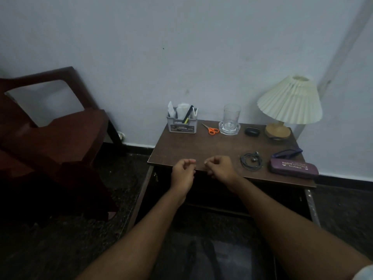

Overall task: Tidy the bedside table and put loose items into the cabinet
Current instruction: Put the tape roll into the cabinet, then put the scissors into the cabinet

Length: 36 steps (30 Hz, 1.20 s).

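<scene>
Earphones (251, 161) on table (201, 146), near right hand (221, 167), left hand (182, 172) beside, all fingers (189, 162) clenched, empty.

Orange-handled scissors (211, 129), a purple glasses case (293, 168) with gold lettering, a cream pleated lampshade (290, 102), a dark brown table (201, 146).

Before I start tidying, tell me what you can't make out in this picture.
Head view:
- Cabinet inside: too dark to see.
- Organiser contents: small and blurred.
- Black case by the lamp: too dark to identify.
- Left hand and right hand: fingers curled; holding anything tiny, cannot tell.
</scene>
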Available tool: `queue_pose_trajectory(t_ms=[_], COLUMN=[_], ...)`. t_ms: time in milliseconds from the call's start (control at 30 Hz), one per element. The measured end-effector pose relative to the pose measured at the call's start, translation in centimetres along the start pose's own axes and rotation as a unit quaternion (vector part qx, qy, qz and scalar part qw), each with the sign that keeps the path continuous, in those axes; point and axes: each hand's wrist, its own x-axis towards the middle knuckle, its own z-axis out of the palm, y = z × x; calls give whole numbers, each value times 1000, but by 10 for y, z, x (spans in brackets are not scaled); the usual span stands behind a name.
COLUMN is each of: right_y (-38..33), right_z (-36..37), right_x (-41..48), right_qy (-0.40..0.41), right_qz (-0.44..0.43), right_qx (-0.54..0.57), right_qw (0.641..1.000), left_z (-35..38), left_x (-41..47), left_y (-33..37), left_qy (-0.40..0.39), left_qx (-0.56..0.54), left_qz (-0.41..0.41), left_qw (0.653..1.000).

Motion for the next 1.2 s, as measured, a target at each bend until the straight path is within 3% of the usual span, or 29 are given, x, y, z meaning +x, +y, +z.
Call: queue_pose_trajectory(t_ms=[233, 433, 667, 867, 1200], right_y=[8, -1, 0, 0, -8], right_z=[-10, -13, -15, -11, -11], right_x=[42, 97, 156, 184, 177], right_qy=[60, 47, 89, 70, 95], right_qz=[-66, -103, -115, -127, -91], right_qx=[-137, -274, -355, -403, -391], right_qw=[987, 955, 923, 903, 911], left_z=[13, 27, 56, 65, 64], left_x=[40, 80, 121, 148, 148], left_y=[1, 3, 1, -7, -10], left_qy=[-12, -22, -16, -8, -15], left_qx=[74, 128, 106, 57, 12], left_qz=[38, 55, 57, 20, -8], left_qw=[996, 990, 993, 998, 1000])
